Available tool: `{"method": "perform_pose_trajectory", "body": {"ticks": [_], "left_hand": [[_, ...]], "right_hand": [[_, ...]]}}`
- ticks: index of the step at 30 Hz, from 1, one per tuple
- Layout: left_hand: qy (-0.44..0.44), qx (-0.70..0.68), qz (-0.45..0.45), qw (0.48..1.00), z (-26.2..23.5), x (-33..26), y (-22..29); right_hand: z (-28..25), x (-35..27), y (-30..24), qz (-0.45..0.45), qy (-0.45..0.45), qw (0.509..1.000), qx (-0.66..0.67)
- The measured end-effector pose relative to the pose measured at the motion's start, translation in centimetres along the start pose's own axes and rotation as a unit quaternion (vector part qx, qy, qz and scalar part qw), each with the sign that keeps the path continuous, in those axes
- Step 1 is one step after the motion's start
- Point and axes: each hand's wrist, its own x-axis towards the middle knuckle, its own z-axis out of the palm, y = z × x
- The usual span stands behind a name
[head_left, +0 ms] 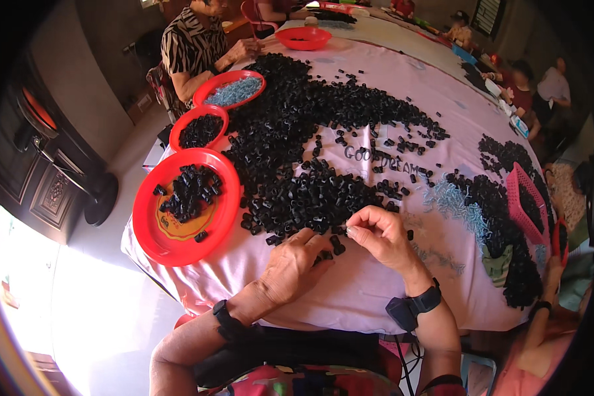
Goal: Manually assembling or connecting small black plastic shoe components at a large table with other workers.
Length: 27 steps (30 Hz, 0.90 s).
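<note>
A large heap of small black tube-like plastic parts (310, 198) covers the table in front of me. At its near edge, my left hand (296, 261) is closed with curled fingers, and a small black plastic part (323, 256) shows at its fingertips. My right hand (381, 239) is just to the right, thumb and forefinger pinched together. Whatever lies in that pinch is too small to make out. A few loose parts lie between the two hands. On the left, a red plate (226, 228) holds a pile of black pieces that look joined together.
Beyond the plate stand a red bowl of black parts (223, 122) and a red basin of blue-grey screw-like pieces (263, 86). More blue-grey pieces (452, 204), black parts and a pink basket (527, 204) lie at right. Other people sit around the cloth-covered table (389, 310).
</note>
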Motion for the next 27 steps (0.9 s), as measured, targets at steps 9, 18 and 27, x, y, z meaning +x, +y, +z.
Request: {"method": "perform_pose_trajectory", "body": {"ticks": [9, 18, 27], "left_hand": [[0.016, -0.342, -0.138, 0.929, -0.3, -0.6, -0.8], [-0.053, -0.639, -0.238, 0.729, -0.6, -1.6, -1.1], [-0.071, -0.644, -0.256, 0.718, 0.0, -1.9, -1.3]], "right_hand": [[1.1, -0.7, -1.1, -0.042, -0.015, 0.999, -0.024], [2.3, -1.3, -1.7, -0.152, -0.008, 0.987, -0.053], [2.4, -1.1, -2.0, -0.186, 0.004, 0.977, -0.100]]}}
